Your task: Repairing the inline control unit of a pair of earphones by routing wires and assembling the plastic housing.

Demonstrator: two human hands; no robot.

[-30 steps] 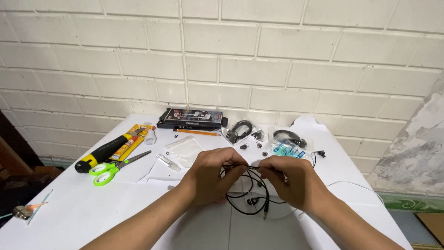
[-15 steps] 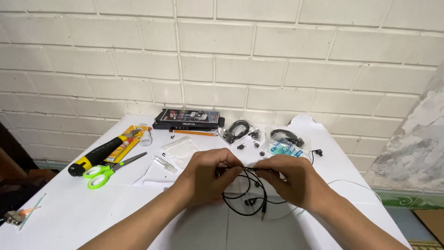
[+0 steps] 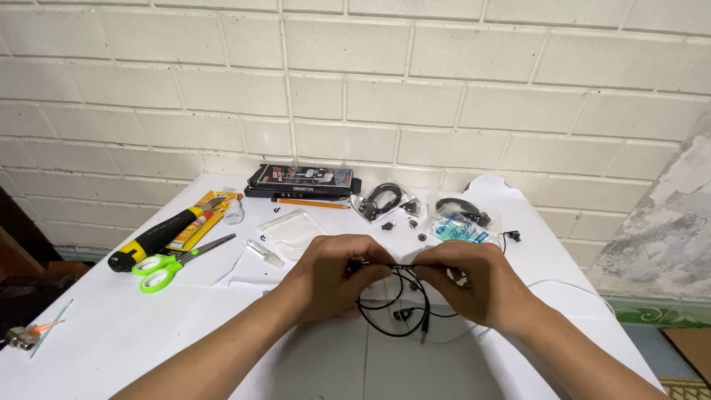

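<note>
Black earphone cable (image 3: 396, 307) is pinched between both hands just above the white table (image 3: 104, 348), near its front middle. The left hand (image 3: 333, 274) is curled, fingertips pressed onto the cord where a short taut stretch runs across to the right hand (image 3: 474, 285), which is likewise closed on it with thumb and forefinger. Below the hands the rest of the cable hangs in loose loops, with an earbud and a gold-tipped plug (image 3: 423, 335) lying on the table.

For this handling to go well, the grip is best kept light and close together, so that the thin cord is not kinked, and the hanging loops are best kept off the plug to avoid a tangle.

Just beyond the hands, small clear bags (image 3: 289, 226) are laid flat; further back, two bagged black cables (image 3: 381, 200) and a flat dark box (image 3: 304, 179) are seen against the brick wall. To the left, green-handled scissors (image 3: 167, 263) and a yellow-and-black tool (image 3: 152, 241) are set side by side.
</note>
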